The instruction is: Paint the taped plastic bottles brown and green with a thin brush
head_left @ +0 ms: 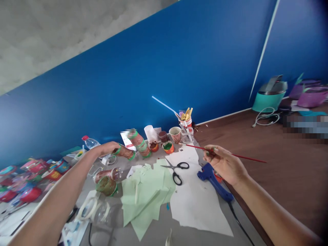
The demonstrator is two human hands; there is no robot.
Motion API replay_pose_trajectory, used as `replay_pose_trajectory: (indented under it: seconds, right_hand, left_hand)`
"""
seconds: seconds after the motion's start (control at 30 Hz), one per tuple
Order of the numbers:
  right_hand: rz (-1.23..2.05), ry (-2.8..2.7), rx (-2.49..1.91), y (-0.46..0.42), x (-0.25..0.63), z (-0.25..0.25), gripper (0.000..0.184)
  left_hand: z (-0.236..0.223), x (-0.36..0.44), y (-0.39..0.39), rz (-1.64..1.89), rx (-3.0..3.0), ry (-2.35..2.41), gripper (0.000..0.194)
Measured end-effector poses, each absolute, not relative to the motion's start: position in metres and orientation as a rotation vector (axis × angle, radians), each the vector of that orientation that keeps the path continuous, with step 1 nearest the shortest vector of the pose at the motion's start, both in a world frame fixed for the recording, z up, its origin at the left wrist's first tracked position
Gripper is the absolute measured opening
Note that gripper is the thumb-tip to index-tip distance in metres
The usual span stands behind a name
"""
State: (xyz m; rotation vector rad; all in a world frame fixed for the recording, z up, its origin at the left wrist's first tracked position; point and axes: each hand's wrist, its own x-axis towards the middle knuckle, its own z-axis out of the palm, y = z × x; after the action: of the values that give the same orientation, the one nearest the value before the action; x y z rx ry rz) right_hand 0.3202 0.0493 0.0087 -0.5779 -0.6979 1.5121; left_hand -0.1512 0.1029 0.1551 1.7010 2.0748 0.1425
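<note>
My left hand [110, 148] is closed round one end of a brown-painted plastic bottle piece [125, 152] with green edges, held sideways over the table; some of its fingers are hidden. Between the fingertips of my right hand [222, 160] is a thin red paintbrush [247, 158], its tip pointing left. Below that hand a blue hot glue gun [216, 184] lies on white paper [197, 205]. Small orange cups of green paint [168, 147] and brown paint [153, 146] stand between my hands. Another painted bottle [139, 141] rises just right of the held piece.
Black-handled scissors [176, 171] lie across pale green paper [146, 194] and the white sheet. More painted bottle parts [107, 185] rest at left. A patterned paper cup [175, 134] and a tool cup [187, 120] stand near the blue wall [123, 78]. Colourful cups [30, 194] crowd the far left.
</note>
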Motion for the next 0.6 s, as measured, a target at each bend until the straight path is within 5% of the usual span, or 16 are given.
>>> replay_pose_trajectory:
  seconds: [0.6]
  right_hand:
    - [1.518,-0.682,-0.6,0.048,0.318,0.009,0.013]
  left_hand:
    - [0.146,-0.154,0.118,-0.138,1.96,2.133,0.027]
